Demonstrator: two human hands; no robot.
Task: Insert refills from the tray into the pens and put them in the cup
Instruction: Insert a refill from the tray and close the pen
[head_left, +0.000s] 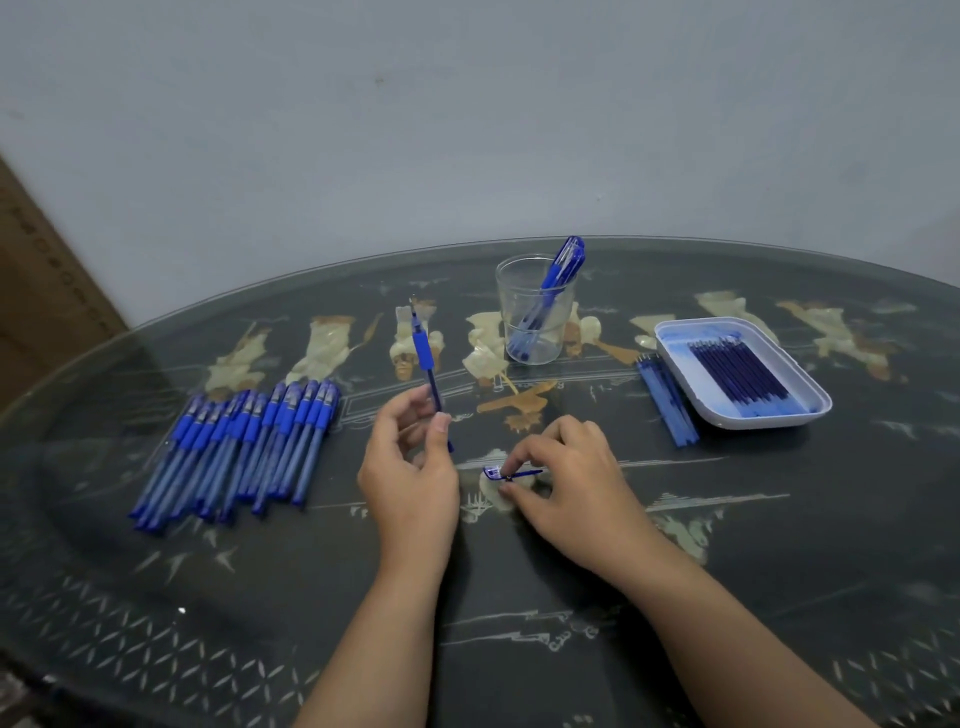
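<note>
The left hand (410, 467) grips a blue pen (426, 358) by its lower barrel, tip up and tilted, well short of the cup (535, 312). The right hand (566, 478) pinches a small cap (506, 474) between curled fingers (530, 454), low on the desk (571, 623). The cap (tiny, slick plastic) could squirt from that pinch and skitter off, or seat crooked if the pen wavers. Refills (737, 374) lie in the tray (810, 395).

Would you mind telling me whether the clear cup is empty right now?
No, the clear cup holds a few blue pens leaning against its right rim.
</note>
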